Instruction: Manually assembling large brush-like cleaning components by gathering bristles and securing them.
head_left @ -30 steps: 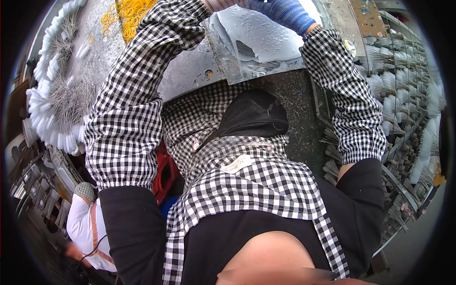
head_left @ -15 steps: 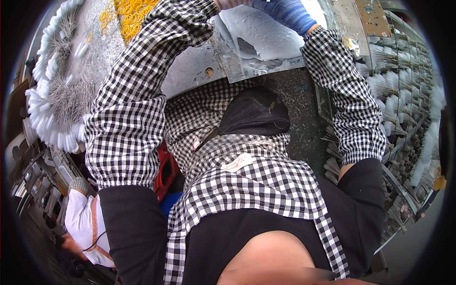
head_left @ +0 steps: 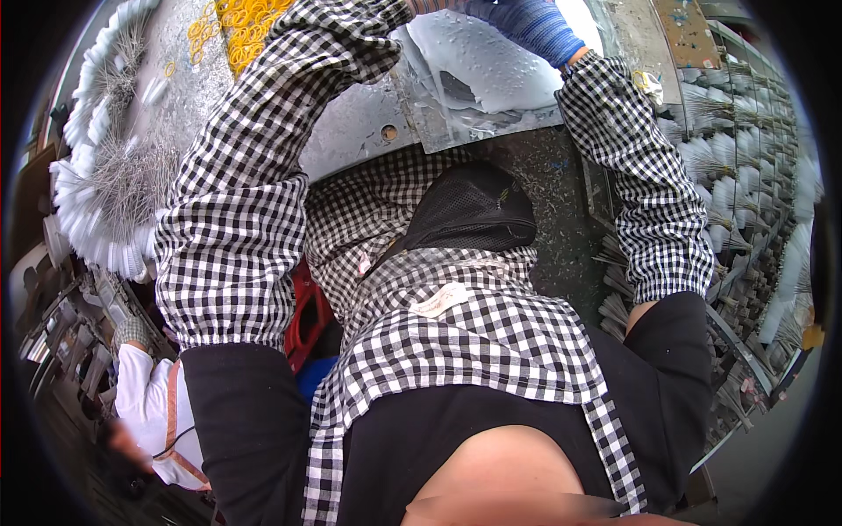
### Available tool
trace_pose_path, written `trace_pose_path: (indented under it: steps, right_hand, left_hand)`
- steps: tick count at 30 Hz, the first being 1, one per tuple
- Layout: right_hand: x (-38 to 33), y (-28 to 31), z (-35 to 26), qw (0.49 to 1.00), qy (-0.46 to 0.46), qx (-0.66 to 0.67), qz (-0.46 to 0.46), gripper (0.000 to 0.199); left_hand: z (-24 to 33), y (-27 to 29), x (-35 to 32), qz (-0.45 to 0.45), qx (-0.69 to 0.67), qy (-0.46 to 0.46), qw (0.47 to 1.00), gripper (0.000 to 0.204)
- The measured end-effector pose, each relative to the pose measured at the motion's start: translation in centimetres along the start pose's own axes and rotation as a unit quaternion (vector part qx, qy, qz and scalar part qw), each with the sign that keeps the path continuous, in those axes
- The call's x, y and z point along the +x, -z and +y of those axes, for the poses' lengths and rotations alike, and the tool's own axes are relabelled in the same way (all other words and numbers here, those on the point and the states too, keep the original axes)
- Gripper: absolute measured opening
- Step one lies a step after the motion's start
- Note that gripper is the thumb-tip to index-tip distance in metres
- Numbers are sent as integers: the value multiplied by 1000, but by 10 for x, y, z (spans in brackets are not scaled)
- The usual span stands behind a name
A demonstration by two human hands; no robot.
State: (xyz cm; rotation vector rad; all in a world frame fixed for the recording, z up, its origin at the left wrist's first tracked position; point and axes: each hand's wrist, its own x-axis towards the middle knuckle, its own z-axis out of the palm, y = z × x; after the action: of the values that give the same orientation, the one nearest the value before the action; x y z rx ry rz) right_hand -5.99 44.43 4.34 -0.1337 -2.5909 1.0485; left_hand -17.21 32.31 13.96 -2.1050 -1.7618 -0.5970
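My right hand [head_left: 529, 28], in a blue striped knit glove, is at the top edge, over a metal plate [head_left: 465, 133] that carries a spread of glossy white, bubbly material [head_left: 491, 66]. I cannot tell whether it touches the plate. Close beside it, only a strip of my left hand [head_left: 430, 5] shows, in a striped glove. The fingers of both hands are cut off by the frame, so whatever they hold is hidden. Black-and-white checked sleeves cover both forearms.
Yellow rubber rings [head_left: 250, 35] lie on the grey worktable [head_left: 189, 105]. White bristle brushes with wire stems [head_left: 114, 202] are piled at the left. More brushes [head_left: 737, 175] fill a rack at the right. A person in white [head_left: 153, 394] is at the lower left.
My left forearm has shifted very slightly to the right. The person in white at the lower left has moved a little. My right arm looks nearly the same.
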Motion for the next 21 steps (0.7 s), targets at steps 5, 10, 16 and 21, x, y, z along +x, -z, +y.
trace_pose_path:
  steps: [5,10,16,21]
  right_hand:
    - [-2,-23,61,921,131,-367,-18,43]
    - [-25,-14,69,931,109,-345,-54,42]
    - [-18,6,-13,991,-56,-112,-51,38]
    - [-30,22,-21,983,24,-157,88,29]
  left_hand:
    - [9,-8,4,27,7,-44,999,24]
    - [15,-2,6,18,9,-46,999,24]
    - [7,15,-2,-7,27,-43,999,27]
    - [17,21,3,42,-89,76,992,39]
